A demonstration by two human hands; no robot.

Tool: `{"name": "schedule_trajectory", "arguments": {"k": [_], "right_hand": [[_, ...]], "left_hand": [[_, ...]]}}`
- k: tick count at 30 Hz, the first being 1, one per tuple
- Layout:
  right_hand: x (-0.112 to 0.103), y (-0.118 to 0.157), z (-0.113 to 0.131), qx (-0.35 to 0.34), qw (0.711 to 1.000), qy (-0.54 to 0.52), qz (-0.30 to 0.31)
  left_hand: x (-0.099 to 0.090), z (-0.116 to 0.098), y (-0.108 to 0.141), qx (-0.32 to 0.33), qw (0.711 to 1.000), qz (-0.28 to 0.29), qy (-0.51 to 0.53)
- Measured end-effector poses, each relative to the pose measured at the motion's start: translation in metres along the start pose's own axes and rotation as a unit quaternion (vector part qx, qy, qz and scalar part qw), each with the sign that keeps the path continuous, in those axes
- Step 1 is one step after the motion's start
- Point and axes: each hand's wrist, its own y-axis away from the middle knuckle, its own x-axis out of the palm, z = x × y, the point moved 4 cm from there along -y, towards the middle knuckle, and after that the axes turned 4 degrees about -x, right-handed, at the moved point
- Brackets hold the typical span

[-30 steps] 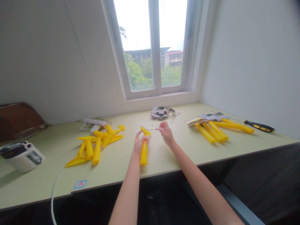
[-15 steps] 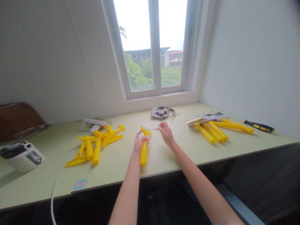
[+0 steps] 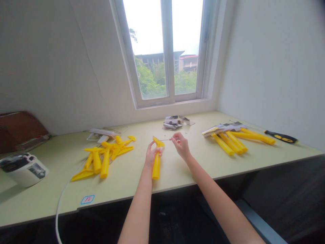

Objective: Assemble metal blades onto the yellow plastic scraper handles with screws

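Daylight is admitted by a grey-framed sliding window (image 3: 170, 99), set in a white wall beyond the fingers. Below both hands, a smooth pale yellow-green counter (image 3: 132, 184) is provided as the working surface.

One yellow plastic tool with a tubular handle and an angled head (image 3: 155, 169) is grasped at its neck by the fingers of the left hand (image 3: 151, 156); its handle is directed toward the counter's near edge. One slim driver with a thin metal shaft (image 3: 165, 139) is pinched between the fingers of the right hand (image 3: 181, 145), its grip mostly hidden by them. Its shaft is pointed leftward and its end is brought to the angled head; whether a screw is engaged cannot be told.

To the left of the left fingers, a loose heap of yellow plastic parts with tubular handles (image 3: 104, 164) is noted, and farther left a white mug-like container with a black top (image 3: 26, 171). Beyond the right fingers, a stack of small black-and-white flat packets (image 3: 172, 122) is placed. Well to their right, a row of yellow-handled pieces with flat grey-and-white ends (image 3: 228, 144) is laid, beside which a black-and-yellow-handled screwdriver (image 3: 280, 137) is observed.
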Motion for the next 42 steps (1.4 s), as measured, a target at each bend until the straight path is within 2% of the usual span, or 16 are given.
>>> {"name": "schedule_trajectory", "arguments": {"k": [8,12,15,17,19,22,27,30,34,38,40,42], "right_hand": [[0.001,0.001,0.001,0.003,1.000,0.004,0.008],[-0.005,-0.001,-0.007,0.023,0.998,0.028,-0.050],[-0.010,-0.002,-0.018,0.054,0.990,0.106,-0.075],[-0.007,-0.001,-0.025,0.082,0.980,0.180,-0.026],[-0.001,0.002,-0.030,0.103,0.962,0.246,0.049],[0.007,0.009,-0.033,0.116,0.935,0.307,0.134],[0.014,0.013,-0.030,0.098,0.922,0.332,0.173],[0.012,0.009,-0.033,0.106,0.929,0.323,0.149],[-0.005,0.000,-0.044,0.107,0.930,0.348,0.055],[-0.029,-0.005,-0.066,0.169,0.913,0.371,-0.014],[-0.035,-0.007,-0.073,0.188,0.908,0.375,-0.021],[-0.032,-0.010,-0.073,0.164,0.907,0.388,0.002]], "left_hand": [[-0.004,0.003,-0.005,0.006,1.000,0.012,0.002],[-0.008,0.003,-0.007,-0.005,0.999,-0.001,0.038],[-0.011,0.001,-0.007,-0.009,0.997,-0.020,0.072],[-0.011,-0.001,-0.005,-0.013,0.996,-0.024,0.084],[-0.011,-0.002,-0.004,-0.016,0.995,-0.019,0.092],[-0.012,-0.002,-0.004,-0.011,0.995,-0.016,0.101],[-0.012,-0.003,-0.002,-0.008,0.994,-0.025,0.105],[-0.010,-0.003,-0.002,-0.016,0.995,-0.024,0.097],[-0.010,-0.003,-0.002,-0.024,0.995,-0.030,0.095],[-0.010,-0.002,-0.003,-0.027,0.995,-0.032,0.094],[-0.010,-0.001,-0.004,-0.024,0.995,-0.026,0.089],[-0.011,0.000,-0.005,-0.022,0.996,-0.020,0.080]]}}
